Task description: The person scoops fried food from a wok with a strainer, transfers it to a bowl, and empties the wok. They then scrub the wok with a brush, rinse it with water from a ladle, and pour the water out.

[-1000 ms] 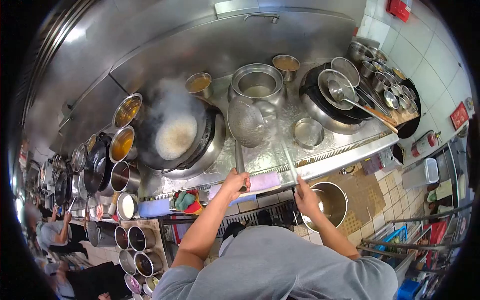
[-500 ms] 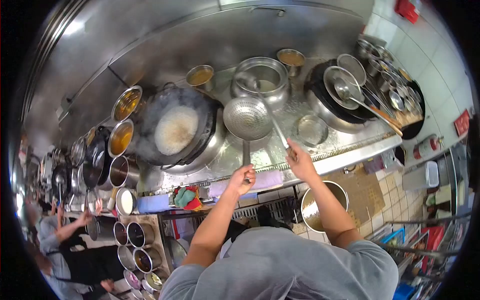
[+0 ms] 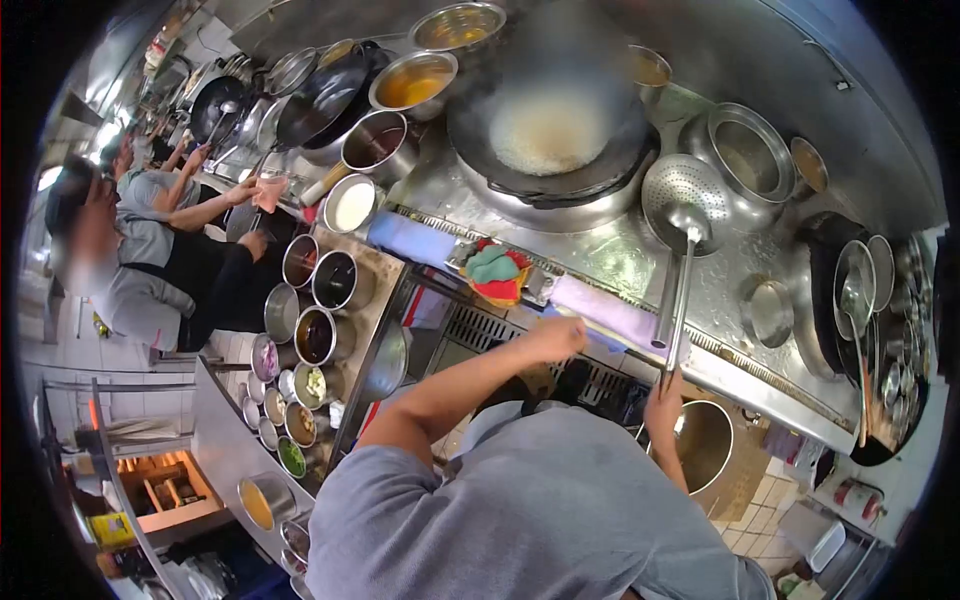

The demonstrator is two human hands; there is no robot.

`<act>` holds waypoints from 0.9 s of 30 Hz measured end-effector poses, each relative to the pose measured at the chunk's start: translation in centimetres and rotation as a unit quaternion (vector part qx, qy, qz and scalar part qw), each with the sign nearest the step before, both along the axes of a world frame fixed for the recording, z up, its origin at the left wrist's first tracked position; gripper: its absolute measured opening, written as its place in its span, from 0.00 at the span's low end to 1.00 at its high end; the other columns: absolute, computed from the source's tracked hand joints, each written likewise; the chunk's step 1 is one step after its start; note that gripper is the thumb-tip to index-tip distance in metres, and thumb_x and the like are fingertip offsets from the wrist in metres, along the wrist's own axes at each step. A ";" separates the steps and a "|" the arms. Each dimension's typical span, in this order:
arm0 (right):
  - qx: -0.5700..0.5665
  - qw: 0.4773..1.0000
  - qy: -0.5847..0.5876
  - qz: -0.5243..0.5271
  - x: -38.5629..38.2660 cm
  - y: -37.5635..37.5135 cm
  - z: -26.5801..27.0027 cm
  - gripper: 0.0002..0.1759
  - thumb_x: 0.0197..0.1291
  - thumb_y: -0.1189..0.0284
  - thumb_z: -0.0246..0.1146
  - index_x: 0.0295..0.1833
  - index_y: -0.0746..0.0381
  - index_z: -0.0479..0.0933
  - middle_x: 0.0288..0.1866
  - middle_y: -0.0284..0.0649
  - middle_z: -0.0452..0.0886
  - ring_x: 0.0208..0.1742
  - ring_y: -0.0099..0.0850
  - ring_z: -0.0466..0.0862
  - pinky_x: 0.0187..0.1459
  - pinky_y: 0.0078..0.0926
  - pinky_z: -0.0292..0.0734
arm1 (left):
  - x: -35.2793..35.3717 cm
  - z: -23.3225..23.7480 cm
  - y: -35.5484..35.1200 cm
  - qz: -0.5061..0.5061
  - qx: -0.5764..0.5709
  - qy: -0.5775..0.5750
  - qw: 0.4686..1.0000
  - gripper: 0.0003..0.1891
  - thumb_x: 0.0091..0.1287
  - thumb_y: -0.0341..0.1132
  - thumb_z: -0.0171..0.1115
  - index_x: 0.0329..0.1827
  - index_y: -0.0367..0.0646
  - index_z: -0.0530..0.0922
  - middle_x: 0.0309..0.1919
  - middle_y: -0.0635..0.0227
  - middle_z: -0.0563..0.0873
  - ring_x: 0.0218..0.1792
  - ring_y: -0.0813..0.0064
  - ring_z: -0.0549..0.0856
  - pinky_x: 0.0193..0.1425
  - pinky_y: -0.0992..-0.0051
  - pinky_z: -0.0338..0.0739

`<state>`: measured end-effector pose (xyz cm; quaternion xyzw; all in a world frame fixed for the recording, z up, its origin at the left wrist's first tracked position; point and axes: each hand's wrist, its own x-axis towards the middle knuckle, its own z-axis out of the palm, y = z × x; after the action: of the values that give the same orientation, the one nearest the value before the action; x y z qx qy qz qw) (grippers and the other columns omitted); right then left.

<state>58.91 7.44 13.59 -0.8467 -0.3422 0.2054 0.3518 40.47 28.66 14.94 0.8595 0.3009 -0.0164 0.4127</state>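
Observation:
My right hand (image 3: 662, 400) is closed around the lower end of the ladle (image 3: 687, 285). The ladle's bowl rests in the perforated skimmer (image 3: 672, 190), which lies on the steel stove top. The skimmer's handle (image 3: 664, 310) points toward me, with no hand on it. Curled into a fist, my left hand (image 3: 558, 338) is just in front of the folded purple towel (image 3: 605, 305), and nothing shows in it. Beyond it, a steaming wok (image 3: 485, 155) holds pale, foamy contents (image 3: 550, 135). The red and green cloths (image 3: 495, 268) lie left of the towel.
A steel pot (image 3: 725, 150) stands behind the skimmer, and a shallow round dish (image 3: 768, 310) is to its right. Bowls of yellow liquid (image 3: 412, 82) stand left of the wok. Several ingredient pots (image 3: 335, 278) line the left counter, near another person (image 3: 150, 250). A bucket (image 3: 705, 445) is below right.
My view has turned left. My left hand has let go of the skimmer and moved left. The ladle's bowl has come from over the steel pot down into the skimmer.

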 end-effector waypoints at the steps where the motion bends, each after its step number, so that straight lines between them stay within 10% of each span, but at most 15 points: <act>1: -0.002 1.000 0.000 -0.003 -0.7 -0.4 -0.7 0.31 0.55 0.81 0.53 0.65 0.70 0.55 0.54 0.60 0.70 0.53 0.53 0.73 0.53 0.36 0.68 | -1.9 1.8 1.7 0.110 0.108 0.041 0.987 0.13 0.54 0.39 0.62 0.39 0.43 0.76 0.37 0.56 0.82 0.39 0.55 0.81 0.43 0.62 0.75; 4: -0.013 1.000 -0.008 -0.010 -1.0 -0.6 -2.7 0.31 0.55 0.77 0.55 0.65 0.68 0.56 0.54 0.62 0.69 0.53 0.56 0.71 0.51 0.40 0.68 | -5.8 5.6 8.4 0.133 0.300 0.191 0.925 0.33 0.49 0.48 0.67 0.57 0.46 0.66 0.51 0.52 0.73 0.53 0.56 0.73 0.51 0.56 0.70; 8: -0.060 0.984 -0.165 0.025 2.9 0.8 -0.5 0.33 0.57 0.68 0.58 0.66 0.64 0.56 0.51 0.58 0.72 0.48 0.53 0.75 0.49 0.38 0.71 | -6.4 4.2 13.2 -0.020 0.251 0.370 0.894 0.42 0.48 0.60 0.64 0.63 0.49 0.62 0.56 0.54 0.73 0.57 0.57 0.73 0.58 0.54 0.66; 10: -0.008 0.991 -0.090 -0.095 3.3 2.3 4.1 0.31 0.56 0.65 0.60 0.63 0.62 0.60 0.52 0.53 0.74 0.46 0.47 0.77 0.47 0.39 0.73 | -7.5 0.2 14.3 -0.046 0.268 0.264 0.925 0.35 0.46 0.56 0.65 0.56 0.52 0.68 0.40 0.59 0.83 0.43 0.59 0.82 0.46 0.60 0.75; 13: 0.043 0.986 -0.090 -0.131 1.8 1.4 12.6 0.30 0.54 0.70 0.60 0.63 0.61 0.61 0.56 0.49 0.71 0.55 0.42 0.74 0.50 0.34 0.73 | -5.2 4.3 13.5 -0.130 0.159 0.315 0.927 0.31 0.56 0.62 0.51 0.56 0.50 0.73 0.53 0.51 0.76 0.54 0.54 0.76 0.54 0.59 0.71; 14: 0.071 0.951 -0.285 -0.097 1.3 0.2 13.6 0.28 0.54 0.71 0.60 0.62 0.61 0.63 0.56 0.50 0.71 0.55 0.43 0.73 0.53 0.34 0.72 | -5.9 2.3 14.8 -0.149 0.212 0.266 0.929 0.36 0.56 0.64 0.50 0.54 0.41 0.72 0.48 0.51 0.79 0.51 0.54 0.78 0.52 0.61 0.73; 15: 0.142 0.967 -0.167 -0.130 0.2 -1.0 16.4 0.26 0.55 0.70 0.59 0.60 0.61 0.65 0.56 0.50 0.71 0.55 0.43 0.74 0.54 0.35 0.71 | -6.3 3.2 14.4 -0.127 0.181 0.157 0.963 0.36 0.56 0.65 0.50 0.51 0.37 0.74 0.48 0.54 0.79 0.51 0.57 0.78 0.55 0.64 0.71; 16: 0.139 0.938 -0.298 -0.111 -1.5 -2.5 19.2 0.24 0.56 0.68 0.58 0.59 0.60 0.67 0.56 0.48 0.71 0.52 0.41 0.76 0.53 0.35 0.71 | -6.2 3.8 14.1 -0.205 0.029 -0.045 0.977 0.33 0.55 0.63 0.53 0.47 0.39 0.76 0.46 0.57 0.80 0.48 0.59 0.79 0.56 0.65 0.71; 17: 0.113 0.961 -0.189 -0.170 -4.0 -4.5 21.7 0.23 0.57 0.68 0.57 0.59 0.59 0.68 0.54 0.49 0.72 0.49 0.42 0.77 0.51 0.34 0.72 | -5.4 4.0 12.9 -0.227 -0.040 -0.096 0.968 0.33 0.56 0.62 0.53 0.48 0.40 0.75 0.46 0.58 0.80 0.48 0.60 0.79 0.55 0.65 0.71; 20: 0.007 0.941 -0.246 -0.232 -10.8 -10.8 27.2 0.21 0.54 0.67 0.57 0.54 0.61 0.71 0.46 0.50 0.75 0.47 0.47 0.77 0.49 0.39 0.72 | -2.8 5.5 5.7 -0.253 -0.214 -0.066 0.941 0.31 0.57 0.60 0.53 0.51 0.41 0.73 0.46 0.59 0.79 0.47 0.62 0.79 0.54 0.66 0.71; 23: -0.127 0.852 -0.343 -0.374 -16.1 -19.8 31.8 0.19 0.53 0.66 0.59 0.50 0.63 0.72 0.43 0.48 0.75 0.45 0.46 0.76 0.48 0.38 0.72 | -1.6 4.8 -0.8 -0.296 -0.355 0.020 0.887 0.29 0.59 0.57 0.52 0.53 0.42 0.71 0.47 0.60 0.79 0.47 0.64 0.78 0.53 0.67 0.71; 26: -0.025 0.726 -0.401 -0.558 -26.2 -28.2 40.7 0.16 0.53 0.67 0.59 0.46 0.62 0.75 0.39 0.47 0.76 0.49 0.43 0.75 0.52 0.36 0.68 | -1.3 4.0 -5.4 -0.315 -0.442 0.091 0.835 0.27 0.61 0.54 0.52 0.55 0.44 0.69 0.47 0.62 0.78 0.46 0.66 0.77 0.52 0.68 0.71; 27: -0.123 0.588 -0.481 -0.639 -27.9 -31.1 42.6 0.14 0.53 0.67 0.58 0.43 0.62 0.76 0.36 0.48 0.76 0.49 0.42 0.75 0.51 0.37 0.69 | -0.8 3.9 -6.2 -0.315 -0.460 0.109 0.823 0.27 0.61 0.54 0.51 0.56 0.44 0.69 0.47 0.62 0.78 0.46 0.66 0.77 0.52 0.68 0.71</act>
<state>30.98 -23.63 56.22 -0.8583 0.1957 -0.4694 0.0690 39.66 22.49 18.85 0.6109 0.0145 -0.3757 0.6967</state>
